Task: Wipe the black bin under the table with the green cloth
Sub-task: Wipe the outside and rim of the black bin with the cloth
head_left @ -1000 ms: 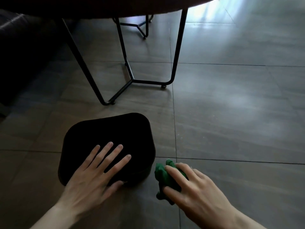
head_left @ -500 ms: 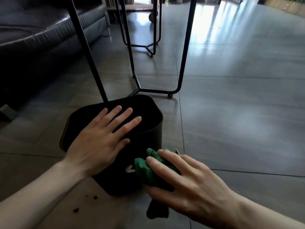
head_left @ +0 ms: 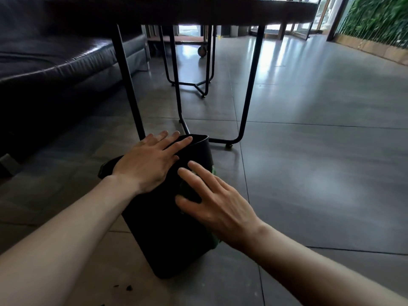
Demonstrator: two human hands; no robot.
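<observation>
The black bin [head_left: 167, 239] stands on the tiled floor in front of the table's legs, its top edge tipped away from me. My left hand [head_left: 150, 164] lies flat over its top with the fingers spread and straight. My right hand [head_left: 212, 199] presses the green cloth [head_left: 216, 240] against the bin's right side wall with extended fingers. The cloth is mostly hidden under that hand; only green edges show around the palm and fingers.
The dark table top [head_left: 198, 12] hangs above, its black metal legs [head_left: 128, 85] just behind the bin. A dark leather sofa [head_left: 55, 58] fills the left. Dark crumbs [head_left: 128, 288] lie on the floor near the bin's base. Open tiled floor stretches to the right.
The view has dropped lower and closer to the bin. My right hand moved the cloth up from the bin's lower front onto its right side. My left hand stays flat on top.
</observation>
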